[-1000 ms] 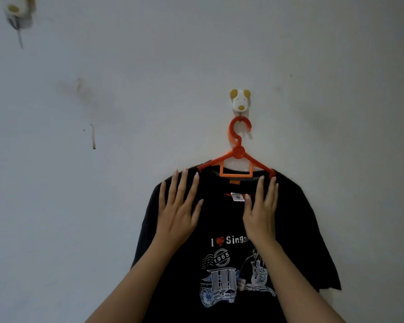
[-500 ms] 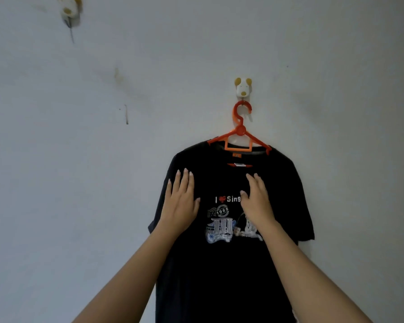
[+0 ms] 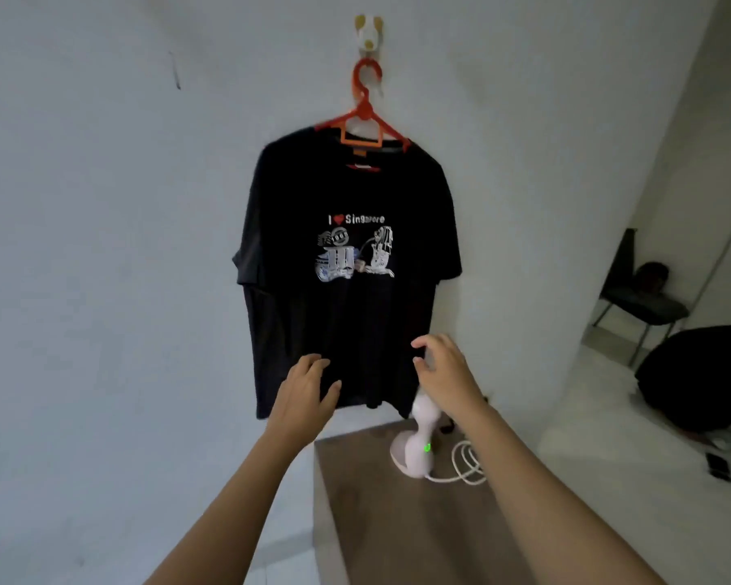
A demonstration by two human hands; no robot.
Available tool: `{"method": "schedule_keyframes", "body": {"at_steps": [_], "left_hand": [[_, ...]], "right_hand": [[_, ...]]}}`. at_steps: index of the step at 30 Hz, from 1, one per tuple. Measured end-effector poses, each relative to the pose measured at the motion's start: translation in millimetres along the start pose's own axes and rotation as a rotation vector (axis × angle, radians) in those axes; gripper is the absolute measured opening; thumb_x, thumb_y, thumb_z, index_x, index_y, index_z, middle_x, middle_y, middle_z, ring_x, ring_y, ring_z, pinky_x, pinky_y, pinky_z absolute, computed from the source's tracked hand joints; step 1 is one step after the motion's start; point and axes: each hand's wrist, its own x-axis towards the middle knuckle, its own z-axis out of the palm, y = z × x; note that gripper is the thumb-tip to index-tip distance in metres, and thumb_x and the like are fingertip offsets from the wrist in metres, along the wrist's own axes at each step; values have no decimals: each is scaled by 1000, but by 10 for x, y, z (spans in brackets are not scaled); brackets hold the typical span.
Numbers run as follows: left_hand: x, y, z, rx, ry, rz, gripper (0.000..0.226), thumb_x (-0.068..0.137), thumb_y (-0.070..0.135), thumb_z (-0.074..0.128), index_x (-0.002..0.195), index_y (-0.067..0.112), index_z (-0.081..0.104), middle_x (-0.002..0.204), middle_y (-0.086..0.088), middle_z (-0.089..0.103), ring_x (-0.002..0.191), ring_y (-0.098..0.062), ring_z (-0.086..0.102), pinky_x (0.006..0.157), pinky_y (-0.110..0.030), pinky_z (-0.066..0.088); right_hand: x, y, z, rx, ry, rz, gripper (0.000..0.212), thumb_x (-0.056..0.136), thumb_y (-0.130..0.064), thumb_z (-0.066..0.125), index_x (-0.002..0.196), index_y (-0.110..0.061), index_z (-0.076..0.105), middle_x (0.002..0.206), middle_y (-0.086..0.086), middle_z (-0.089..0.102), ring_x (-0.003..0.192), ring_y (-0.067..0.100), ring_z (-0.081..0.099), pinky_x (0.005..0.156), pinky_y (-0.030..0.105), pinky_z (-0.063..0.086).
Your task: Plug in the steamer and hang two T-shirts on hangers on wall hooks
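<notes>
black t-shirt (image 3: 347, 314) is hung, steamer (image 3: 410, 451) glows green, one more to hang; your left hand (image 3: 309, 390) and right hand (image 3: 444, 373) hover loose, empty.

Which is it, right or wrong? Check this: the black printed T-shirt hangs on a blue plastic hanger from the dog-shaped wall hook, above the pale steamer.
Wrong in one respect: the head view shows an orange plastic hanger, not blue. The black printed T-shirt does hang on it from the dog-shaped wall hook, above the pale steamer.
</notes>
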Motion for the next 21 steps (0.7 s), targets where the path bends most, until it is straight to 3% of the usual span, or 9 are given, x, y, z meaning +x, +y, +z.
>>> {"method": "schedule_keyframes", "body": {"at_steps": [7,14,21], "left_hand": [[-1364,156,1197,-131,-203,-221,39,93,28,52,121,1,51,127,-11,49,112,-26,50,94,-34,43],[-2979,455,2482,-125,-444,-406,36,93,26,50,125,10,51,127,-5,51,108,-21,53,91,-30,45],[-4288,832,3559,-86,-628,-534,43,95,33,47,135,19,44,139,1,44,125,-15,44,103,-26,35]], "right_hand": [[-1264,1315,135,-52,-140,183,24,80,-3,57,104,-8,61,111,11,57,107,29,54,92,42,45],[-2703,2706,302,-99,-446,288,32,85,-15,58,118,-15,57,123,3,55,117,22,51,96,32,41],[-4001,3757,551,-92,-774,304,40,85,-24,60,124,-21,53,130,-7,51,122,12,46,99,22,37]]}}
